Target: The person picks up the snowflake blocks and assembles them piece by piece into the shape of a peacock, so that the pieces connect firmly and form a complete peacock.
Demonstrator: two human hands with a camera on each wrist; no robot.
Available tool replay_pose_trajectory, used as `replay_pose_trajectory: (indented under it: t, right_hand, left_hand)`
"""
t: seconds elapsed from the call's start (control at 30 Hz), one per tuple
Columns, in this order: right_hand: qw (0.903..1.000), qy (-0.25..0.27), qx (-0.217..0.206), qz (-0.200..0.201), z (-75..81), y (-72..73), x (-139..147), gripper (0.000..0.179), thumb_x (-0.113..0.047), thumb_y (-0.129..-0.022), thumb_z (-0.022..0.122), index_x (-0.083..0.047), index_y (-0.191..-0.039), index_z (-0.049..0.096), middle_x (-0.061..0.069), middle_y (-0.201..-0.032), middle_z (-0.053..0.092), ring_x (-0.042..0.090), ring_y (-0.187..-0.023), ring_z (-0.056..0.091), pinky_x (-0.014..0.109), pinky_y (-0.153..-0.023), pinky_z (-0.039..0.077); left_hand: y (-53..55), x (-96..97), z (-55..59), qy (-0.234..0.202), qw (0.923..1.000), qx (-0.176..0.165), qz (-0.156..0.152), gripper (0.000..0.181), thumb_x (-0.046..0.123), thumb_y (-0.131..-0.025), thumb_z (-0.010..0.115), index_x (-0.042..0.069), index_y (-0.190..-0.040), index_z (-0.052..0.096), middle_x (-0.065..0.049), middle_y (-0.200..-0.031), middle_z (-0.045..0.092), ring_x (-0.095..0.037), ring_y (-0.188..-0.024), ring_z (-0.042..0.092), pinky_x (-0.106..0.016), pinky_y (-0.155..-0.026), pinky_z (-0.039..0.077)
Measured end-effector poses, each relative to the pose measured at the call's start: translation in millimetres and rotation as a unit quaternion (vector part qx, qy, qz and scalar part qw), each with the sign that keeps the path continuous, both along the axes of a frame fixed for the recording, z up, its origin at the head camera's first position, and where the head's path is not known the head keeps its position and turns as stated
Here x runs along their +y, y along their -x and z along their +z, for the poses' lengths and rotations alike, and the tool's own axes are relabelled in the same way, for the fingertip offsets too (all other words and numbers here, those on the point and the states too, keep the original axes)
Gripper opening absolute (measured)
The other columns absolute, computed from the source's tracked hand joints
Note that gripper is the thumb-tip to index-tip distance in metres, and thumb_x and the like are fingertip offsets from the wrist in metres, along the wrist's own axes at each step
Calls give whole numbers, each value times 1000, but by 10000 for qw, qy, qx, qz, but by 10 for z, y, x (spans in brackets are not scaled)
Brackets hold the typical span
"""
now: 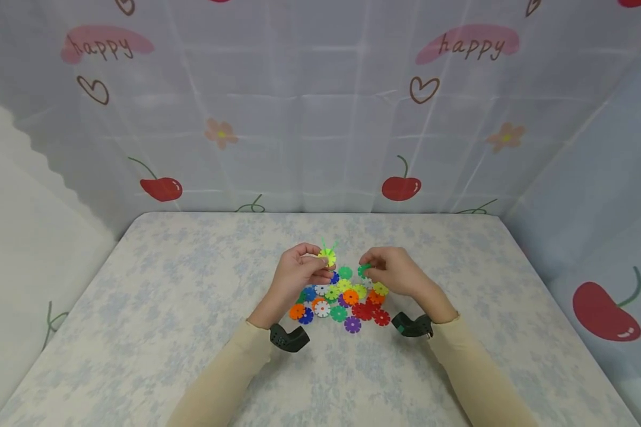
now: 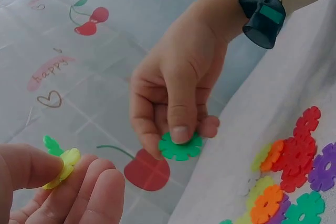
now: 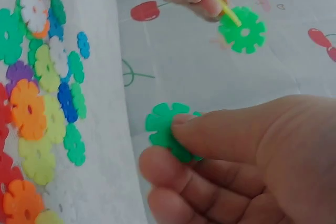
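Observation:
My left hand (image 1: 299,268) pinches a yellow notched flower-shaped disc (image 1: 327,257) between thumb and fingers, above the table. Bright green notched pieces (image 3: 244,34) are joined to its edge; in the head view they stick up like a V. A separate green notched disc (image 3: 163,125) is pinched by thumb and fingers of my right hand (image 1: 397,270), apart from the left hand's pieces. In the left wrist view, that green disc (image 2: 181,149) sits under the thumb. Below and between both hands lies a pile of loose discs (image 1: 351,296).
The pile holds several red (image 1: 363,311), orange (image 1: 297,311), purple (image 1: 352,324), white, blue, yellow and green discs, many overlapping. They lie on a pale patterned tablecloth (image 1: 165,296). A printed curtain (image 1: 299,118) hangs behind the table. Dark wrist devices (image 1: 290,338) sit on both wrists.

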State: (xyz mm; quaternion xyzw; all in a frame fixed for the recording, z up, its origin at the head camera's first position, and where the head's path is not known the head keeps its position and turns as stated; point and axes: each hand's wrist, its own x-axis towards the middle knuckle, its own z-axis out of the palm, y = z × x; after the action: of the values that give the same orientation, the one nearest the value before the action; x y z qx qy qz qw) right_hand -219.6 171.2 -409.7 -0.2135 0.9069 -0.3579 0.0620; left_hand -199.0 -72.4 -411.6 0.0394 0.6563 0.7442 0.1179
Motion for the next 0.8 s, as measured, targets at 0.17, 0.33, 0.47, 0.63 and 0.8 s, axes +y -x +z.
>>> replay_pose_trajectory:
  t: [0.17,0.33,0.47,0.63,0.8]
  right_hand:
    - [9971,715,267,-79,102,-90,-46,17,-6,-96,67,0,-111,71,13,-95,76,33,-82,75,36,-76,64]
    - [9889,1348,557,-271,145,-179,-114,9,-5,-95,70,-1,-103,71,16,-95,76,27,-85,78,38,-82,64]
    - [9812,1687,887,-308,135,-214,-167,5,-4,-93,72,-2,-98,72,15,-95,77,23,-83,78,27,-80,63]
    - [9726,1916,1308,-153,118,-212,-201,5,-1,-90,74,-2,-95,73,13,-91,77,27,-79,77,19,-75,60]
    - [9669,1852,1756,79,104,-209,-214,7,2,-88,75,-1,-95,75,14,-91,78,25,-77,77,20,-72,60]
  left_hand:
    - [1,27,12,-7,9998,-176,63,16,4,-98,64,1,-111,56,-18,-95,78,-26,-82,79,-30,-75,64]
    - [-9,55,29,-9,9998,-206,24,15,4,-98,64,1,-110,55,-17,-94,78,-29,-84,79,-31,-74,64]
    - [-18,69,31,-37,9998,-187,-91,14,5,-99,63,1,-108,54,-14,-91,79,-19,-76,78,-30,-74,64]
    - [-38,85,35,-60,9999,-72,-119,12,6,-100,63,1,-106,54,-14,-89,79,-16,-74,77,-30,-74,64]
    - [-71,101,38,-36,9998,-22,-196,12,8,-100,62,0,-105,54,-16,-91,79,-15,-75,77,-30,-75,64]
